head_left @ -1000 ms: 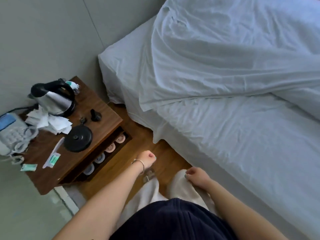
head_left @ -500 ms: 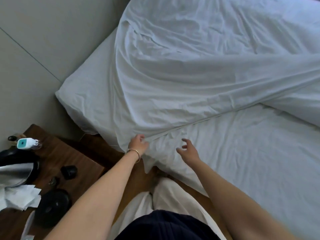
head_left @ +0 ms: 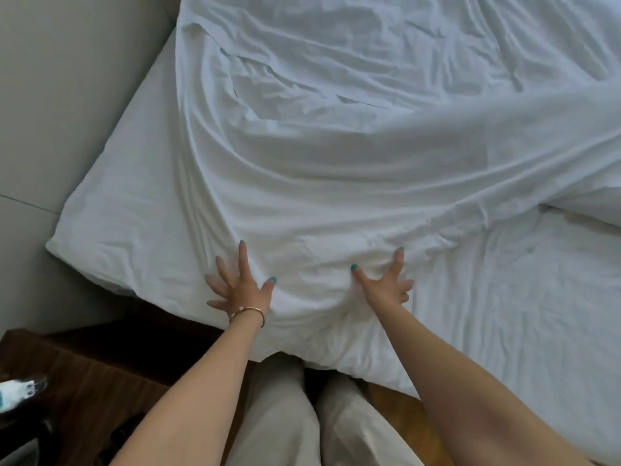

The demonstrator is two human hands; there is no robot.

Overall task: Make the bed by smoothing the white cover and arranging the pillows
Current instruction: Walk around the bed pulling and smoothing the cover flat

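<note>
The white cover [head_left: 336, 156] lies wrinkled over the bed, its near edge hanging over the mattress corner in front of me. My left hand [head_left: 238, 285] rests flat on the cover near that edge, fingers spread wide, a thin bracelet on the wrist. About a forearm's width to its right, my right hand [head_left: 386, 284] also presses down on the cover with splayed fingers. Neither hand holds anything. The fitted sheet [head_left: 521, 314] shows bare at the right. No pillows are in view.
A dark wooden nightstand [head_left: 87, 381] stands at the lower left beside the bed, with a small white and teal object [head_left: 16, 395] at its left edge. A grey wall [head_left: 67, 95] runs along the left. Wooden floor [head_left: 396, 408] shows below the bed edge.
Both hands rose from near my legs to the bed edge, then spread flat on the cover. My view swung from the nightstand toward the bed.
</note>
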